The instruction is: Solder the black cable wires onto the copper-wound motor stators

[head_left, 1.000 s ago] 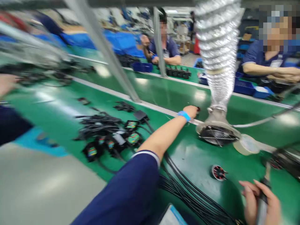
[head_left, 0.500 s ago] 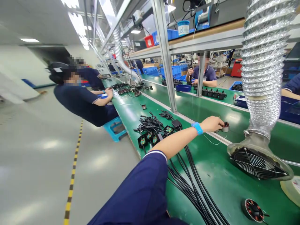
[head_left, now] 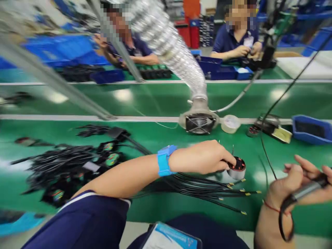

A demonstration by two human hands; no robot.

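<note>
In the head view, my left hand point(head_left: 204, 157), with a blue wristband, reaches over the green bench. Its thumb and fingertips are closed on a small round motor part point(head_left: 237, 171), silver-rimmed with red and black inside. What lies under the fingers is partly hidden. At the right, my right hand point(head_left: 293, 183) is curled around a soldering iron point(head_left: 308, 189) with a grey and black handle, its black cord looping below the wrist. Several black cables point(head_left: 204, 188) with bare coloured ends stretch under my left forearm towards the motor part.
A fan hood point(head_left: 199, 122) on a silver duct stands behind my left hand, beside a tape roll point(head_left: 230, 123). Farther right are an iron stand with a yellow sponge point(head_left: 282, 135) and a blue tray point(head_left: 311, 129). Black cable assemblies point(head_left: 64, 162) cover the left. Two people work opposite.
The view has swung right. My left hand has come back from the strip beyond the rail to the near bench. My right hand with the soldering iron has come into view.
</note>
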